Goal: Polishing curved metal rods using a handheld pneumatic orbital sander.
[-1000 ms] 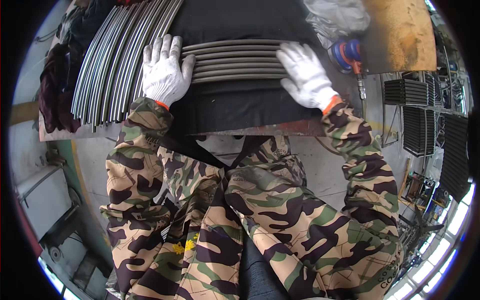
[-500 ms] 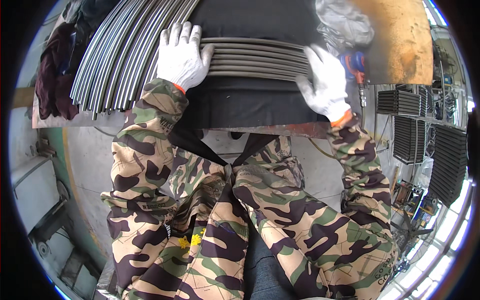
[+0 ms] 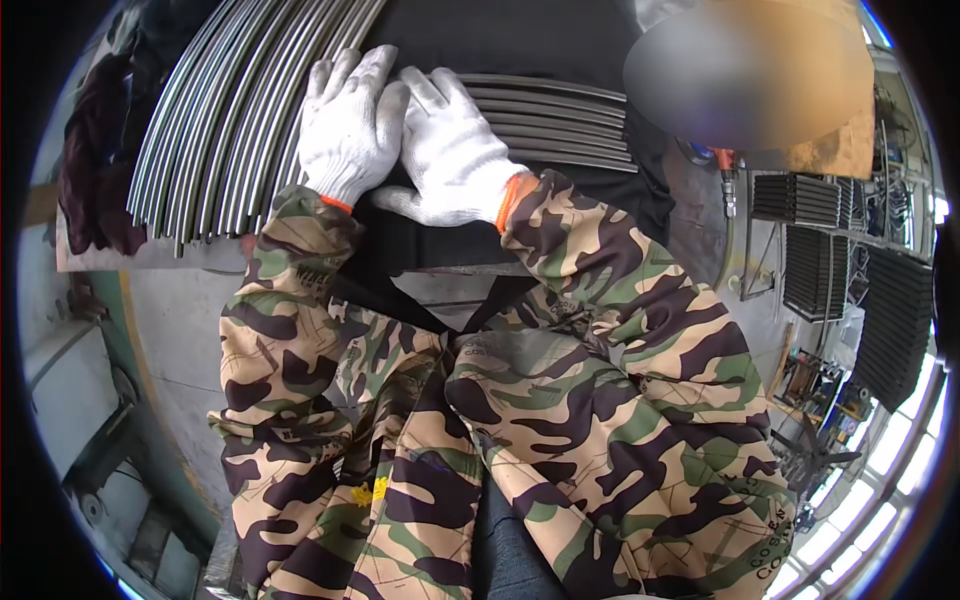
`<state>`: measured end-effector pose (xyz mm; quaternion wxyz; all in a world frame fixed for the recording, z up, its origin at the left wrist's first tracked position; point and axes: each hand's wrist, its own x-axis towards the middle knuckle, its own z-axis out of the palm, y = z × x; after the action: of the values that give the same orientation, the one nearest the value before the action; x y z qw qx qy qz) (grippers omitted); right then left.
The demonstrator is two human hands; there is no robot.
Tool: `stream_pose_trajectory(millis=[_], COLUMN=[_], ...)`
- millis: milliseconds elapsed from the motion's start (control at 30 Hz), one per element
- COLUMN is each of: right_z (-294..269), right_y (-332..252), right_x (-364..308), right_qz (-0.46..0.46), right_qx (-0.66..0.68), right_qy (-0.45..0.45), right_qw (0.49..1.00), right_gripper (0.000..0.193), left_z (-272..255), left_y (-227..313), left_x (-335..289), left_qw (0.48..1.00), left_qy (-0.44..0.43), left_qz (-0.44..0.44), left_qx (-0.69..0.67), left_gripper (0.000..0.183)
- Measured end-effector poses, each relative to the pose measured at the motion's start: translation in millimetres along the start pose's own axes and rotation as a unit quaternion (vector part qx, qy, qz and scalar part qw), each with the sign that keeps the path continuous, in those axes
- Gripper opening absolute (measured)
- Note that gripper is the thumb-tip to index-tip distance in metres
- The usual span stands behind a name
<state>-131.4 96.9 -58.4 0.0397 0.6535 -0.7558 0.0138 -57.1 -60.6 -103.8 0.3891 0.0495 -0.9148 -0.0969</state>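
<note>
Several thin grey metal rods (image 3: 560, 122) lie side by side, running left to right across a black cloth (image 3: 500, 30). My right hand (image 3: 450, 150), in a white knit glove, rests flat over their left ends with its fingers pointing away from me. Close beside it, my left hand (image 3: 350, 130), gloved the same way, lies with fingers stretched out at the edge of a larger batch of metal rods (image 3: 225, 120), which run lengthwise on the left. The left ends of the crosswise rods are hidden under my gloves. Neither hand is wrapped around a rod.
Dark crumpled cloth (image 3: 100, 170) lies at the table's left end. A tool with a metal hose fitting (image 3: 728, 190) is at the right. Beyond the table on the right stand stacks of dark bars (image 3: 797, 203) on a rack. A blurred patch covers the far right corner.
My right hand has moved left from the right ends of the crosswise rods to their left ends, next to my left hand. Those right ends are now uncovered. My left hand has shifted slightly left.
</note>
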Motion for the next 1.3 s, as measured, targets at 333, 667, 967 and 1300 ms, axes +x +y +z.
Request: stream_pose_trajectory(millis=[333, 667, 967, 1300], right_z=[-14, -20, -3, 10], right_y=[108, 117, -3, 96], right_x=[-131, -140, -4, -85], right_qz=[0.037, 0.173, 0.081, 0.109], right_qx=[0.020, 0.264, -0.075, -0.106], right_qy=[0.047, 0.364, 0.002, 0.042], right_qw=[0.998, 0.876, 0.994, 0.987], right_gripper=[0.071, 0.042, 0.070, 0.087], left_z=[-2, -13, -5, -21], left_y=[-1, 6, 7, 20], left_x=[-5, -19, -26, -25], left_qw=[0.990, 0.983, 0.995, 0.985], left_qy=[-0.119, -0.175, -0.097, -0.170], left_qz=[-0.053, 0.000, 0.002, -0.035], left_qx=[0.062, 0.058, -0.023, 0.021], left_gripper=[0.051, 0.068, 0.073, 0.077])
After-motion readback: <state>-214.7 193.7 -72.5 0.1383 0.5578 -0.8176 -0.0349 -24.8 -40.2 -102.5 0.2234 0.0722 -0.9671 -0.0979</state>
